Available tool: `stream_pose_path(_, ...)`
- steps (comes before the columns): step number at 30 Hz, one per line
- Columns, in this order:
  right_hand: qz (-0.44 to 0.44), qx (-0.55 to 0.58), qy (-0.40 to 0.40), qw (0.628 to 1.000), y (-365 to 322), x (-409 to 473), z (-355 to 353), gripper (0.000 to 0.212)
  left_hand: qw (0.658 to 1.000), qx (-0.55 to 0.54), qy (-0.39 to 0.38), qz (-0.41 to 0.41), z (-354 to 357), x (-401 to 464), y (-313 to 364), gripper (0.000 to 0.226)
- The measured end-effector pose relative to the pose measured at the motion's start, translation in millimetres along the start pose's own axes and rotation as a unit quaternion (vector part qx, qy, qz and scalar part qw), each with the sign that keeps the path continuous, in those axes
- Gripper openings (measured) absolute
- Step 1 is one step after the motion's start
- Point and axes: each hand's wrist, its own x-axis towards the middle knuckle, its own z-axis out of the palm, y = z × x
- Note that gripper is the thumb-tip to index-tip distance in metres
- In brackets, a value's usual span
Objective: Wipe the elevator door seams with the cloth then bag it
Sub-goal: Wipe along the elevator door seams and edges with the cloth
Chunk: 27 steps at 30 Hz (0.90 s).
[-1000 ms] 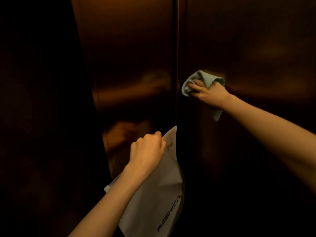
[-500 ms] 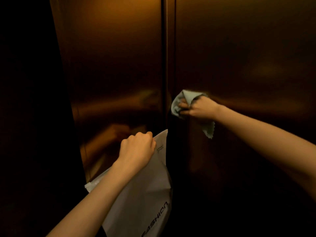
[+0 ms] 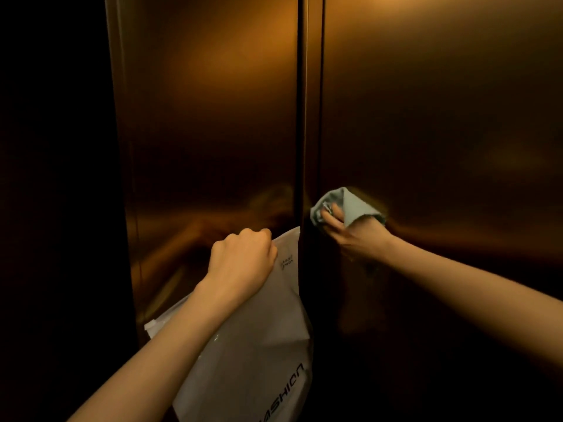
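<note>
Two bronze-coloured elevator doors meet at a dark vertical centre seam (image 3: 307, 117). My right hand (image 3: 356, 239) grips a bunched pale blue-green cloth (image 3: 350, 207) and presses it against the right door's edge, just beside the seam, at mid height. My left hand (image 3: 243, 258) is curled round the top edge of a white plastic bag (image 3: 259, 345) printed with dark lettering. The bag hangs in front of the left door, its right edge reaching the seam.
The left door panel (image 3: 207, 132) and the right door panel (image 3: 441, 117) are shiny and show dim reflections. A dark wall or frame (image 3: 54, 208) fills the left side. The lower right is in deep shadow.
My right hand and the cloth have slid down along the seam's right edge. The view has shifted, and my left hand keeps its hold on the bag.
</note>
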Motion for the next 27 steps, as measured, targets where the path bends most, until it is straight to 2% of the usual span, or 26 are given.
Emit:
stream_pose_path(3,0.015,-0.033,0.069,0.997,16.2,8.9,0.3,0.042,1.0,0.0,0.014,-0.006,-6.5,5.1,-2.9,0.028)
stream_pose_path(5,0.059,-0.025,0.118,0.991,32.8,17.0,-1.6,0.039,1.0,0.004,0.02,-0.012,-8.4,8.0,-5.4,0.029)
stream_pose_path(9,0.144,-0.003,0.122,0.982,42.2,25.8,-10.0,0.028,0.999,0.011,0.025,-0.021,-8.6,12.3,-9.2,0.029)
stream_pose_path(11,0.116,-0.007,0.136,0.984,25.1,27.1,-1.3,0.032,0.999,0.014,0.021,-0.021,-8.5,13.0,-9.5,0.029)
stream_pose_path(16,-0.03,0.057,0.125,0.99,-71.9,-7.2,31.2,0.038,0.999,0.035,0.029,-0.003,-5.0,5.2,-12.7,0.029)
stream_pose_path(18,-0.078,0.063,0.107,0.989,-108.5,-30.6,34.7,0.039,0.997,0.065,0.029,0.007,-3.2,1.1,-14.4,0.029)
stream_pose_path(20,-0.094,0.096,0.034,0.99,-145.8,-50.2,45.1,0.037,0.996,0.087,0.016,0.009,-2.3,-4.2,-15.3,0.028)
stream_pose_path(22,-0.072,0.114,-0.061,0.989,-171.8,-61.9,55.2,0.023,0.994,0.106,0.002,0.01,-2.6,-8.9,-16.0,0.027)
stream_pose_path(23,-0.056,0.118,-0.095,0.987,-175.1,-62.9,55.9,0.016,0.994,0.113,-0.005,0.011,-2.5,-10.4,-16.3,0.026)
stream_pose_path(26,-0.124,0.1,-0.109,0.981,-163.5,-51.3,65.4,0.013,0.992,0.125,-0.015,0.017,-4.6,-12.6,-17.9,0.024)
stream_pose_path(27,-0.118,0.098,-0.122,0.981,-144.5,-44.6,56.9,0.024,0.992,0.127,-0.017,0.018,-5.7,-12.3,-18.6,0.024)
